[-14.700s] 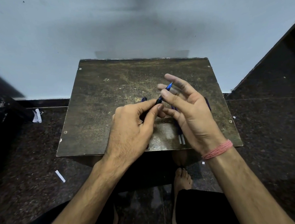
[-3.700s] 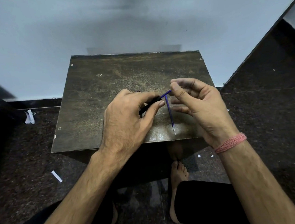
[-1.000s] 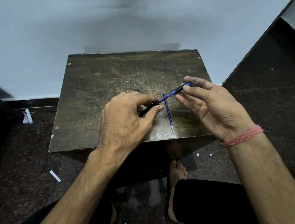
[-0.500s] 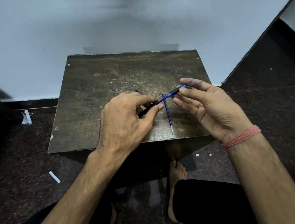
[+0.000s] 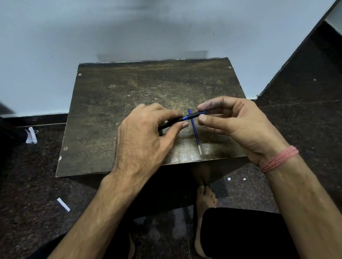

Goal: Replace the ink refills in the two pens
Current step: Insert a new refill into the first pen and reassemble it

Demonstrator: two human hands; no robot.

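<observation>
My left hand point(image 5: 144, 140) grips the black barrel of a pen point(image 5: 170, 122), held level over the small dark table point(image 5: 107, 122). My right hand point(image 5: 240, 123) pinches the pen's black front piece point(image 5: 194, 115) between thumb and forefinger, right at the barrel's blue end. A loose blue ink refill point(image 5: 195, 133) lies on the table under the pen, running from the hands toward the table's front edge, its pale tip nearest me. The rest of the barrel is hidden inside my left fist.
The table stands against a pale wall point(image 5: 136, 25). Dark stone floor point(image 5: 27, 193) surrounds it, with white paper scraps point(image 5: 63, 204) scattered about. My bare foot point(image 5: 205, 196) is under the table's front edge. A dark sloping surface point(image 5: 316, 71) rises at right.
My right hand has curled from flat fingers into a pinch and brought the front piece left, up against the barrel. The refill on the table has not moved.
</observation>
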